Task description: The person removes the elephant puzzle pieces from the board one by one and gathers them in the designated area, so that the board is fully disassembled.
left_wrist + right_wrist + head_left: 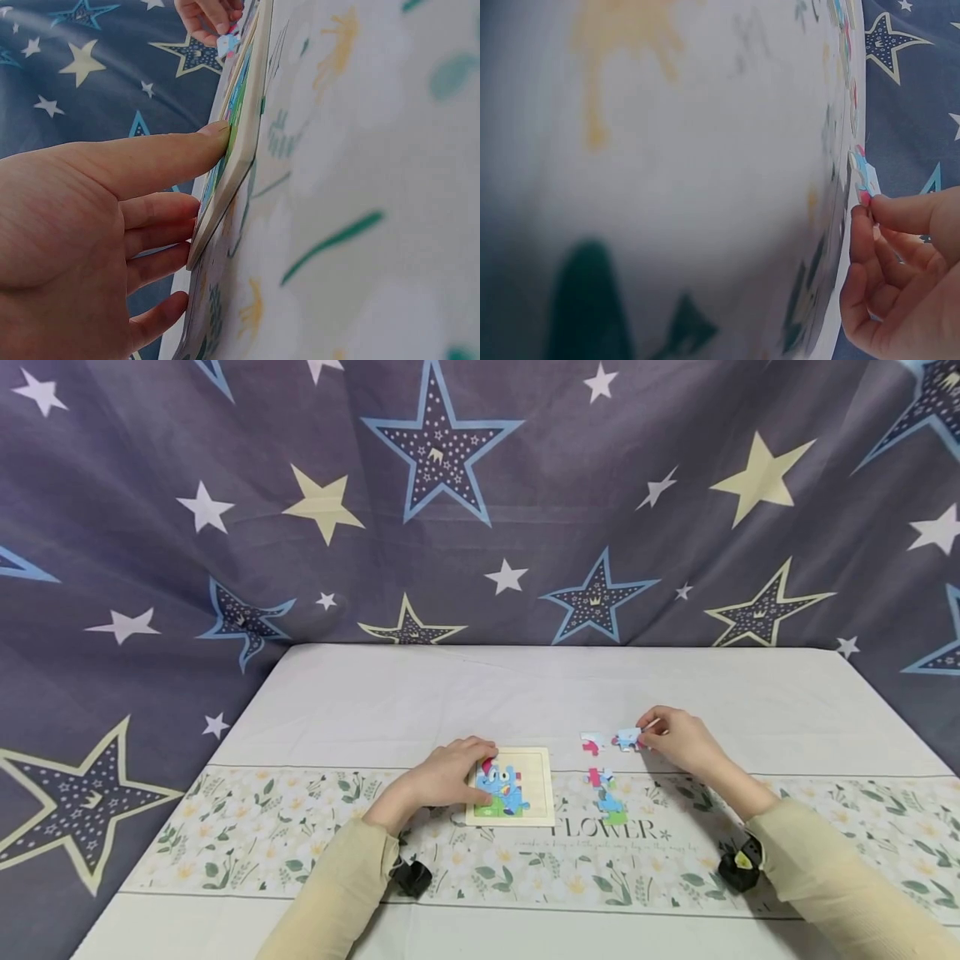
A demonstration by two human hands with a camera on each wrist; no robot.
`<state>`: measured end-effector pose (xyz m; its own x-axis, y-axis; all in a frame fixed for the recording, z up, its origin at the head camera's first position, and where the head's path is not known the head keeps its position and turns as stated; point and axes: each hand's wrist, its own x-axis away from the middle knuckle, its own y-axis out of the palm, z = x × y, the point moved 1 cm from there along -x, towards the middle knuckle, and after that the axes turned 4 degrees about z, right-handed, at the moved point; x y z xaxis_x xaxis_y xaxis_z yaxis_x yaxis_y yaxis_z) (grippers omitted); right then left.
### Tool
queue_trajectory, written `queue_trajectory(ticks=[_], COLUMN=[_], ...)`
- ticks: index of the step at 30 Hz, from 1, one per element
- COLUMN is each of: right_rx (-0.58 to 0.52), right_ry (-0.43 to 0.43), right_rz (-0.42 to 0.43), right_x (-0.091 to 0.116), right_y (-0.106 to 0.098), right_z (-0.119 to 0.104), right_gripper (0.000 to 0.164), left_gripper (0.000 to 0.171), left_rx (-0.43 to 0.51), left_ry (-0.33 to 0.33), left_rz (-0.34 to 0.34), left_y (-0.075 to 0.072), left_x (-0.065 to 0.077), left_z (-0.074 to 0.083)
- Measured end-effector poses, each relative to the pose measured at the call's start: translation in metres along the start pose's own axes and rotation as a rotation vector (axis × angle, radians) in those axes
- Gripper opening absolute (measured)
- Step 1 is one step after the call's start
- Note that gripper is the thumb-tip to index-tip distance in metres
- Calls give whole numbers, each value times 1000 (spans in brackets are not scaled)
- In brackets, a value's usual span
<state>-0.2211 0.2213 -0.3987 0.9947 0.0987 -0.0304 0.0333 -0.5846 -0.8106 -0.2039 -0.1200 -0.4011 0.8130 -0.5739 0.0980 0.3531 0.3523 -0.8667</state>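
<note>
My left hand (448, 774) lies along the left side of a light wooden puzzle tray (546, 787). Its thumb (176, 159) presses on the tray's face near the lower left, and its loosely extended fingers touch the edge. Inside the tray is a partly assembled blue cartoon picture (504, 787) with green at the bottom. To the right, my right hand (678, 739) pinches a light-blue puzzle piece (628, 739) with pink parts between thumb and forefinger. In the right wrist view, this puzzle piece (865, 176) shows at the fingertips, close over the tablecloth.
Between the hands lie loose pieces: a pink-and-white piece (592, 742), a red-and-blue piece (598, 777) and a blue-green piece (612, 808). A floral band with lettering crosses the white tablecloth (450, 693). Behind the table hangs a dark star-patterned curtain (480, 543).
</note>
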Motion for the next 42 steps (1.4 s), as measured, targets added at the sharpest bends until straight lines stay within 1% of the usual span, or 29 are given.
queue_trajectory(ticks=[8,13,27,42], right_rx=[11,39,118,133], right_ry=[-10,-17,5,15], right_rz=[9,11,27,23], right_x=[-2,-2,-5,-7], right_y=[2,3,4,4], right_z=[3,4,2,0], right_gripper=[15,15,15,18], left_gripper=[67,67,67,68], left_rx=[1,1,1,4], left_ry=[6,11,-1,3], left_rz=[0,-2,-4,3], left_y=[0,0,-2,-2], left_x=[0,0,0,-1], left_z=[0,0,1,1])
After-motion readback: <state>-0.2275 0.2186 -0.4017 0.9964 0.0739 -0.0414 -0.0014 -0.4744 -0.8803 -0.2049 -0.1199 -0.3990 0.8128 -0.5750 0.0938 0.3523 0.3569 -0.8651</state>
